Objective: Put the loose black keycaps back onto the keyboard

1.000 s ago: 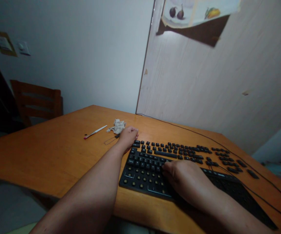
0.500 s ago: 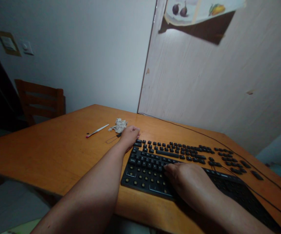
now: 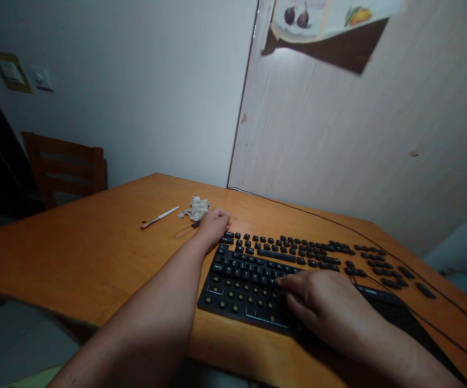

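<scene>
Basically, a long black plastic keyboard (image 3: 239, 292) was laid at a slant near the front edge of an orange-brown wooden table (image 3: 96, 258), its R part mostly hidden by the forearm. On the kbd's L section, the far rows were fitted w/ caps, while the nearer rows were uncapped, w/ small yellowish stubs exposed.

R hand (image 3: 323, 297) was held low at the kbd's middle, fingers bent, tips placed at the end of a capped row; whether a cap was pinched btwn them couldn't be told. L hand (image 3: 216, 220) was rested just past the kbd's far L corner, fingers curled inward; whether anything was gripped there couldn't be seen either.

Beyond the kbd, loose black plastic keycaps (image 3: 334, 247) were spread in rough rows, incl. a long black bar-shaped key (image 3: 276, 255). Beside the L hand, a thin wire loop w/ a black handle (image 3: 196, 224) was partly covered by the wrist. Next to that, a crumpled greyish-white cloth or tissue (image 3: 198, 208) was placed, & farther L a slim white brush-like stick w/ a pink end (image 3: 164, 215). A thin black cable (image 3: 302, 209) was stretched along the table's far side, behind the caps.
</scene>
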`<action>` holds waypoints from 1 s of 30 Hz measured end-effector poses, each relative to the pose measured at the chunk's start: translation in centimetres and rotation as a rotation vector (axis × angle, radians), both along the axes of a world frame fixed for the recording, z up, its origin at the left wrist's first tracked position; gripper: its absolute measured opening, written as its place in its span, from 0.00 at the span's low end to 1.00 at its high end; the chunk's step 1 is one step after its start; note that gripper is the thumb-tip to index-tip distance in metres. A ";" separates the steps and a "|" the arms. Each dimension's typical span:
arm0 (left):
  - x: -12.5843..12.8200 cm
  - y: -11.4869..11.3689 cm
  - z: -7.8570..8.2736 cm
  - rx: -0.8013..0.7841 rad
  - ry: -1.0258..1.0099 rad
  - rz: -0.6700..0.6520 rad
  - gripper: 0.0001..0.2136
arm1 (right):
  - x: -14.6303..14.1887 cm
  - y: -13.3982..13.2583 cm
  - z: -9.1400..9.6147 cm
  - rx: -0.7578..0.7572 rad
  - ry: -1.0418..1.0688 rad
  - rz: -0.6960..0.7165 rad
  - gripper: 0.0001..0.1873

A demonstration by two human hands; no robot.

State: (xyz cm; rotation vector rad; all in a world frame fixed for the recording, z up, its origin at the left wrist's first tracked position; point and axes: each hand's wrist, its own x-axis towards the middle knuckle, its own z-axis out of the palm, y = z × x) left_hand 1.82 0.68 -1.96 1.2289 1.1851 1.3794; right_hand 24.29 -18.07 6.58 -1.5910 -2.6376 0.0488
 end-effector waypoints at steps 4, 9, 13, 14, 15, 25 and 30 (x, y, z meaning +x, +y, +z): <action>0.0 -0.1 0.1 0.007 0.018 0.000 0.08 | -0.4 0.0 0.0 -0.048 -0.006 0.019 0.14; 0.1 -0.3 0.3 0.000 0.013 0.012 0.08 | -0.4 0.3 0.0 -0.060 0.001 0.017 0.15; 0.1 -0.3 0.3 -0.005 0.006 0.010 0.08 | -0.3 0.4 0.1 -0.053 0.006 0.003 0.15; 0.1 -0.2 0.3 -0.004 0.004 0.009 0.08 | -0.3 0.4 0.1 -0.056 -0.001 0.005 0.15; 0.0 -0.2 0.2 -0.003 0.003 0.008 0.08 | -0.3 0.4 0.1 -0.057 -0.006 0.008 0.15; 0.0 0.3 -0.2 0.008 0.028 0.013 0.09 | -0.3 0.4 0.0 -0.027 -0.003 -0.003 0.15; 0.0 0.2 -0.2 0.012 0.022 0.011 0.08 | -0.2 0.4 0.2 -0.034 0.000 0.004 0.15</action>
